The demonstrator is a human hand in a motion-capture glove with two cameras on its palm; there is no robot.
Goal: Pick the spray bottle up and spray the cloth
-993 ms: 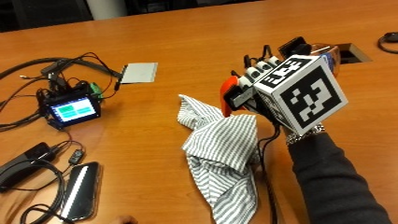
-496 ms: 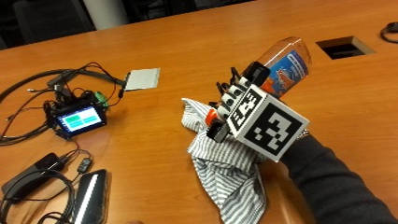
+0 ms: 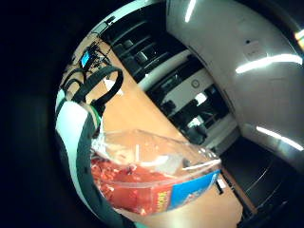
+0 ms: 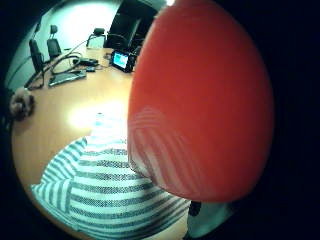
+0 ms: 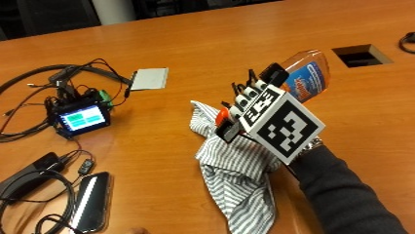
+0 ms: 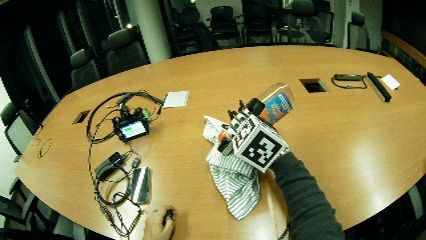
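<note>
My gloved right hand [image 5: 250, 105] grips a clear spray bottle [image 5: 306, 80] with orange liquid and a blue label, lifted off the table and tilted, its base pointing away from me. The bottle's orange spray head [image 5: 222, 116] points down toward the striped grey-and-white cloth [image 5: 236, 168], which lies crumpled on the wooden table [image 5: 214, 44] just under the hand. In the thumb side palm view the orange head [image 4: 200, 100] hangs close above the cloth [image 4: 95, 185]. The little finger side palm view shows the bottle's body [image 3: 152, 175] against the palm. In the wide view the hand [image 6: 243, 127] hovers over the cloth [image 6: 233, 177].
A small device with a lit screen [image 5: 81, 117] and tangled cables [image 5: 65, 78] sit at the table's left. A grey pad [image 5: 149, 78] lies beyond them. A phone [image 5: 91, 200] and headset [image 5: 29, 178] lie near the front left edge. A cable cutout [image 5: 362, 54] opens at the right.
The bottle has been lifted from beside the cloth and tipped, its base swinging up and away while the spray head comes down over the cloth.
</note>
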